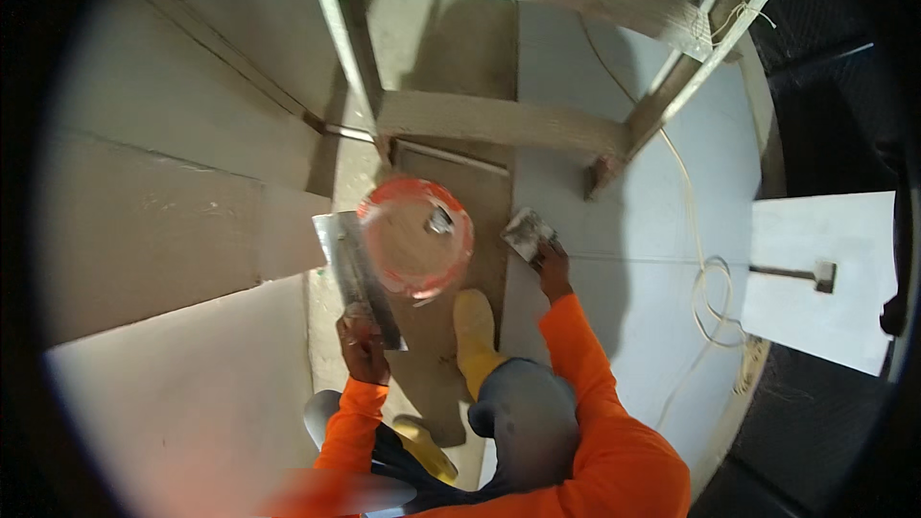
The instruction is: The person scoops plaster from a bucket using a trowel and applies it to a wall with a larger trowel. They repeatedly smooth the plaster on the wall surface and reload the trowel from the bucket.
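Observation:
My left hand (pixel 364 345) is closed round the handle of a plastering trowel (pixel 347 254), whose long metal blade overlaps the left rim of a bucket. This orange bucket (pixel 462 264) is smeared at the rim and holds a brownish mix, with a small shiny patch (pixel 439 221) at its right inner side. Right of the bucket, my right hand (pixel 554 267) grips a putty knife (pixel 528 233) with a broad, squarish blade covered in whitish smears. The knife is apart from the bucket, above the pale grey panel surface.
A stepladder (pixel 499 120) stands just beyond the bucket. A thin cable (pixel 689 192) runs down the right and coils beside a white board (pixel 825 230) with a small fitting. Walls rise at left, and my yellow boots (pixel 475 336) are close to the bucket.

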A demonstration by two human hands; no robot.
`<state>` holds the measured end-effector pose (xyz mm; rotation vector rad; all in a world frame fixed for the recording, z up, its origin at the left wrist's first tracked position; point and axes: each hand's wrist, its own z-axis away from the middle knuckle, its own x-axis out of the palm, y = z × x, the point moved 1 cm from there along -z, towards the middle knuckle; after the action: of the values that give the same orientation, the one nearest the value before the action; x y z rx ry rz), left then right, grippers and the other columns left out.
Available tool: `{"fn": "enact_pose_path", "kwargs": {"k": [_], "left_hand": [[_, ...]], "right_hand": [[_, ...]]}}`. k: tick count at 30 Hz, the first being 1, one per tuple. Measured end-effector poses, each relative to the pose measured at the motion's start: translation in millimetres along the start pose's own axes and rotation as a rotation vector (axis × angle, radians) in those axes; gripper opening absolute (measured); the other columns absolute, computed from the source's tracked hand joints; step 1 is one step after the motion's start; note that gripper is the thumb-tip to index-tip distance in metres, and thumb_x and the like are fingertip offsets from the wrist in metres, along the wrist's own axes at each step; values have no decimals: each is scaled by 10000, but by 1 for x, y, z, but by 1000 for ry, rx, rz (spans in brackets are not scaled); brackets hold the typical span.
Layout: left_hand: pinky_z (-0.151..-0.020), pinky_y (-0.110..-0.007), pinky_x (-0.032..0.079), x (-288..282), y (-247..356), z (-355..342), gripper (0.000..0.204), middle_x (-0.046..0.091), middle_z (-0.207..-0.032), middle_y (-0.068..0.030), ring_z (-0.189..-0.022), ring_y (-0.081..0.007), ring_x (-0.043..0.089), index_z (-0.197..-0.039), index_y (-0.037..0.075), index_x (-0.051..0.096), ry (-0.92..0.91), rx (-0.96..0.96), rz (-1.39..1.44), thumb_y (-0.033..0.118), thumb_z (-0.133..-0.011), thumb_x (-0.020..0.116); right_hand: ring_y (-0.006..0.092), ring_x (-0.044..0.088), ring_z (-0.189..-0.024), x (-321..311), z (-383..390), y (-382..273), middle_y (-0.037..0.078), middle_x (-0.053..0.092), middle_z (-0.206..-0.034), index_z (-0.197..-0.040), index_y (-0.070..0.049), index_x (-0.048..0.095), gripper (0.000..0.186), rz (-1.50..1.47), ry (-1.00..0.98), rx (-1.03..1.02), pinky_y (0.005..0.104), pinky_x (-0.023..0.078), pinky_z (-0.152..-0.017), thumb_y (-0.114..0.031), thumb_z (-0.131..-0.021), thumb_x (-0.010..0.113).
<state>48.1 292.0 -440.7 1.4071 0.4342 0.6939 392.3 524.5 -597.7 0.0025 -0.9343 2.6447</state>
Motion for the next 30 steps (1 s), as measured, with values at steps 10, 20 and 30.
{"fn": "enact_pose_path", "kwargs": {"k": [10, 20, 30], "left_hand": [[-848, -424, 513, 31, 40, -21, 392, 620, -1107, -130, -949, -292, 577, -1246, 12, 707, -233, 353, -776, 272, -954, 735], [-810, -284, 489, 26, 18, -25, 299, 612, -1084, -94, -945, -156, 593, -1125, -42, 707, -104, 16, -293, 230, -1001, 697], [-787, -246, 463, -1, 9, -57, 153, 571, -1051, -40, -876, -115, 543, -952, -33, 696, -64, 82, -90, 110, -946, 752]], "right_hand": [[270, 645, -1144, 123, 157, -4, 80, 642, -1275, -1335, -54, 576, 390, -266, -802, -106, 436, 564, -958, -88, -962, 688], [213, 620, -1090, 163, 175, 2, 99, 602, -1244, -1331, -61, 548, 468, 573, -634, -922, 371, 530, -906, -234, -945, 749], [217, 596, -1078, 130, 127, 4, 94, 572, -1232, -1341, -81, 506, 404, 274, -433, -204, 410, 509, -884, -258, -994, 614]]}}
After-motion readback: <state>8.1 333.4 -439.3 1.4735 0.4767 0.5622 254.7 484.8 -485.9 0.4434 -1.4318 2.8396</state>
